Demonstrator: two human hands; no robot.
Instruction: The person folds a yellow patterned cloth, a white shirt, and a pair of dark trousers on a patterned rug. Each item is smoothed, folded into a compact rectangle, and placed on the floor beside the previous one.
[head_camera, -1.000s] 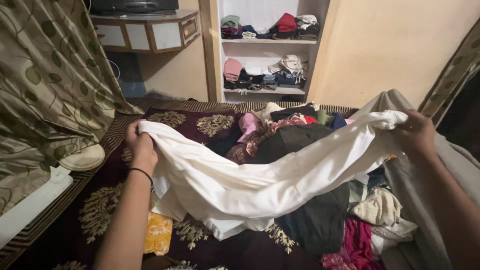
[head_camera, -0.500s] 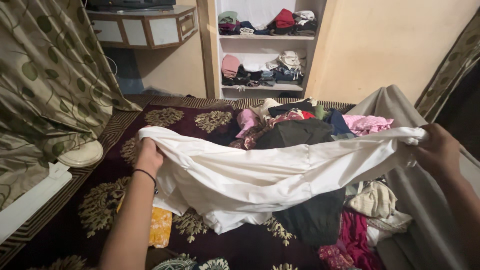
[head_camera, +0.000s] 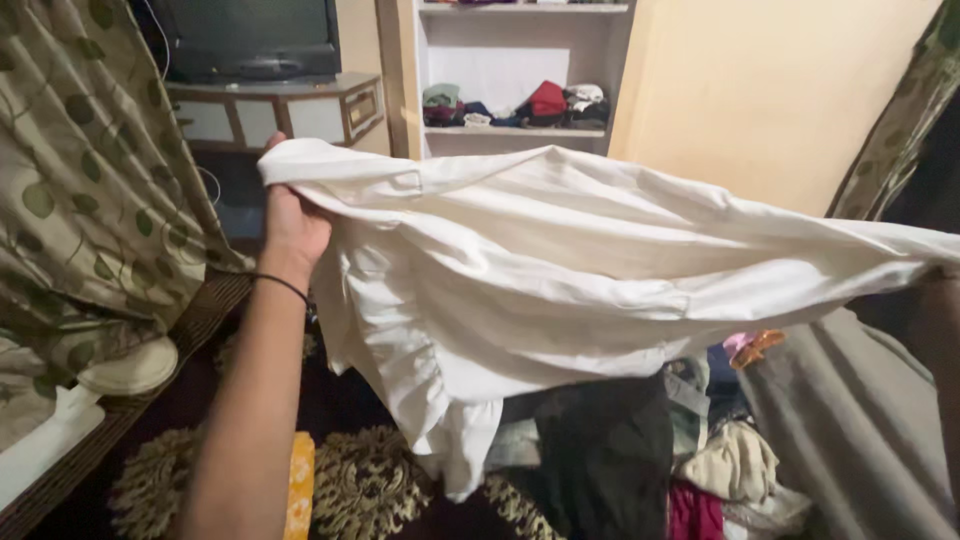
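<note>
I hold a large white garment (head_camera: 560, 260) spread wide and lifted at chest height above the bed. My left hand (head_camera: 292, 225), with a thin black band on its wrist, grips the garment's left corner from behind. The cloth runs taut to the frame's right edge, where my right hand (head_camera: 942, 300) holds the other end; only its dark wrist shows under the fabric. The garment's lower folds hang down toward the clothes pile (head_camera: 620, 450) and hide most of it.
The pile holds a black garment, a cream piece (head_camera: 735, 460) and a magenta piece (head_camera: 695, 515), with a grey sheet (head_camera: 850, 420) on the right. A maroon patterned bedspread (head_camera: 365, 480), leaf-print curtain (head_camera: 80, 180), television (head_camera: 245, 40) and clothes shelves (head_camera: 515, 105) surround it.
Both hands have raised the white garment from low over the pile to chest height and stretched it wider. The view has tilted up, and my right hand has slid to the frame edge.
</note>
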